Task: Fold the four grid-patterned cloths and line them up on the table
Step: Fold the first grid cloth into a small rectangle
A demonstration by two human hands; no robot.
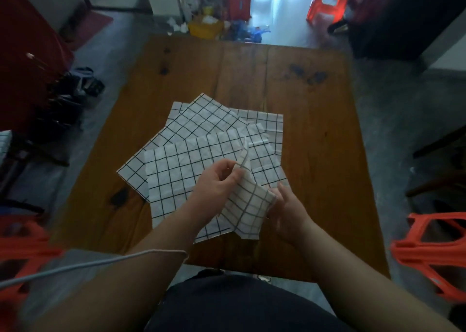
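Slackly, cloth spans left grip to right grip.

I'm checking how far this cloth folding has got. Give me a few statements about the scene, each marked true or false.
1. The left hand and right hand both grip the held cloth. True.
2. The other cloths sit folded in a neat row. False: they lie flat, unfolded and overlapping.
3. The table is wooden. True.
4. The held cloth lies spread flat on the table. False: it is lifted and bunched between the hands.
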